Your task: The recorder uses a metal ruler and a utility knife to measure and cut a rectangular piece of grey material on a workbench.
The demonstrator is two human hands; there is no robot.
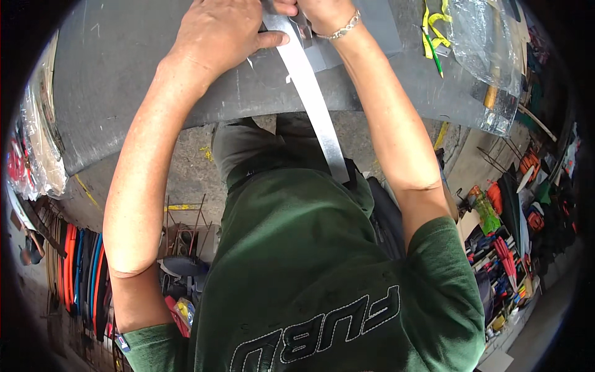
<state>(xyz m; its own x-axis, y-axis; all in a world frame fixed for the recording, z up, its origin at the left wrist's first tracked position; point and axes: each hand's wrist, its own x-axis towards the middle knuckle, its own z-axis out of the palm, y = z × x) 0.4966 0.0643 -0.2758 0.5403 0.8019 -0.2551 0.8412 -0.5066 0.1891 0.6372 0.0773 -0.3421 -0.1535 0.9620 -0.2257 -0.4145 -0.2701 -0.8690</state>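
Reaching over the dark table (133,80), I rest my left hand's (220,34) thumb on the long shiny strip (304,74); its fingers I can't tell. The strip, poking past the table's edge, seems set in place. My right hand (326,15) curls near it, maybe holding something; I can't tell. The grey sheet (375,34) looks unfinished.
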